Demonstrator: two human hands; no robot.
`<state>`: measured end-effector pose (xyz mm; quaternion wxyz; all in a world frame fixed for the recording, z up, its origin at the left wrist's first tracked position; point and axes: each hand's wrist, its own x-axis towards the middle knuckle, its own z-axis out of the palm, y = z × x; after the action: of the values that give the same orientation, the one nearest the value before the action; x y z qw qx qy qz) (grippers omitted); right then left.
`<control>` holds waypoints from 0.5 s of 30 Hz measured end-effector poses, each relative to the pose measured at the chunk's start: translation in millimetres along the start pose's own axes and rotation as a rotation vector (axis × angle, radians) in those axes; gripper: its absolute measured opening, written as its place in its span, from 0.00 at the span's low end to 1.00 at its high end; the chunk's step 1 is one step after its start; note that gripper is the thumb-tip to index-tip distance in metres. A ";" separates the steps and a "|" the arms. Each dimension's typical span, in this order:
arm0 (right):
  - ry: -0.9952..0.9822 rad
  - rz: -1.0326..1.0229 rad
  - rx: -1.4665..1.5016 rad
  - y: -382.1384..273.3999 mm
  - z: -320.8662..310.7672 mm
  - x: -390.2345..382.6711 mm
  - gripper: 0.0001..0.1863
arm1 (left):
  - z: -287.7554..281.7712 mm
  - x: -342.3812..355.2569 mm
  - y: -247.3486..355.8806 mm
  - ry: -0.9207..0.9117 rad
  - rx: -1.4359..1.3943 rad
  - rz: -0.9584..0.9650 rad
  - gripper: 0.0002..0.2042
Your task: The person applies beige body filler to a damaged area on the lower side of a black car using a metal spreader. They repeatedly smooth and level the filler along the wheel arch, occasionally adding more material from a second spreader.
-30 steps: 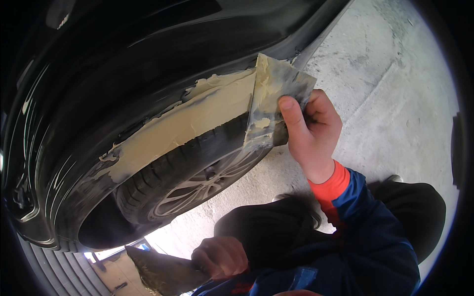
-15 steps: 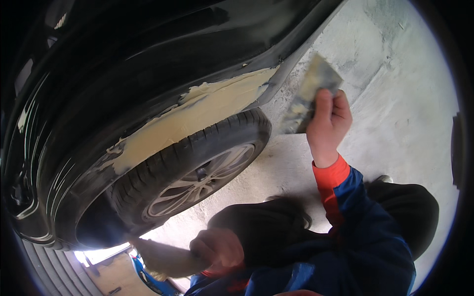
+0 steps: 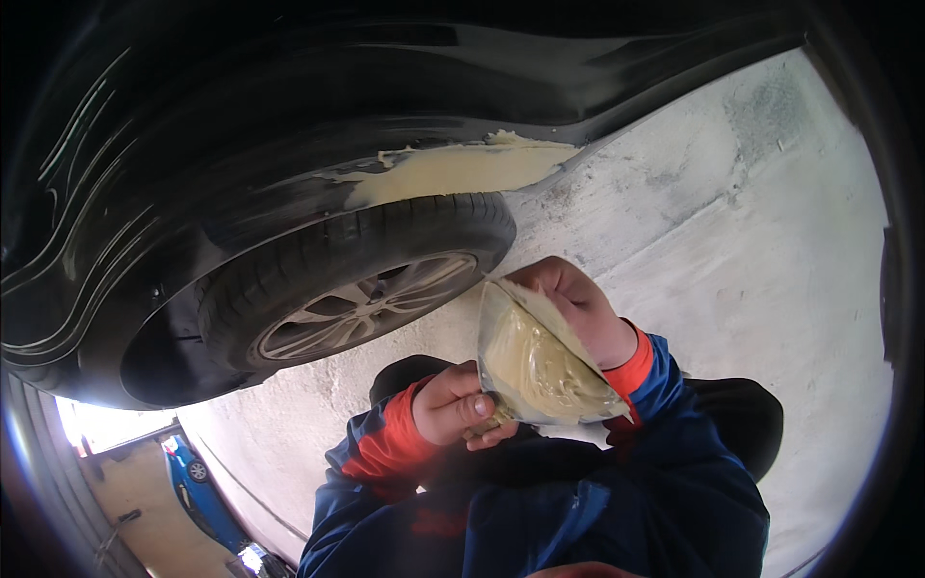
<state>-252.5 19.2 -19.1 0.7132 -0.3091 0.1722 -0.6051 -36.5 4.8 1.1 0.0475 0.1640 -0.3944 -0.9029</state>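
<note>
My left hand (image 3: 453,405) is closed round the handle of a wide putty knife (image 3: 488,337), whose blade carries a thick heap of beige filler (image 3: 530,371). Closed on a thin flat spreader (image 3: 551,313), my right hand (image 3: 581,306) holds it edge-on against the filler-covered blade. The spreader's near face is smeared beige, and the right fingertips are partly hidden behind it. Beyond both hands, a band of beige filler (image 3: 462,170) coats the black car's wheel arch, just above the tyre (image 3: 337,241).
The black car body (image 3: 260,116) spans the upper left, with its spoked wheel (image 3: 371,303) close to my hands. My knees flank the tools over a pale, stained concrete floor (image 3: 752,231). A blue car (image 3: 207,501) stands outside at the lower left.
My right hand has come down and left from beside the wheel arch with the spreader, onto the putty knife. My left hand has lifted the knife up and right. The view has shifted.
</note>
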 end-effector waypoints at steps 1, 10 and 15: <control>0.010 0.034 -0.062 -1.2 1.3 -0.9 0.19 | 2.5 -2.6 2.0 0.015 0.006 0.018 0.24; 0.328 0.138 -0.431 -29.9 2.3 -23.9 0.09 | 59.7 -29.8 21.6 0.368 0.048 0.383 0.27; 0.444 -0.284 -0.661 -65.1 41.6 -49.9 0.16 | 88.2 -41.4 5.3 0.674 0.148 0.528 0.26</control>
<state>-286.4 72.2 47.9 0.4310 -0.4039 0.4620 -0.6615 -27.2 71.4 71.7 0.3909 0.3462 -0.4488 -0.7252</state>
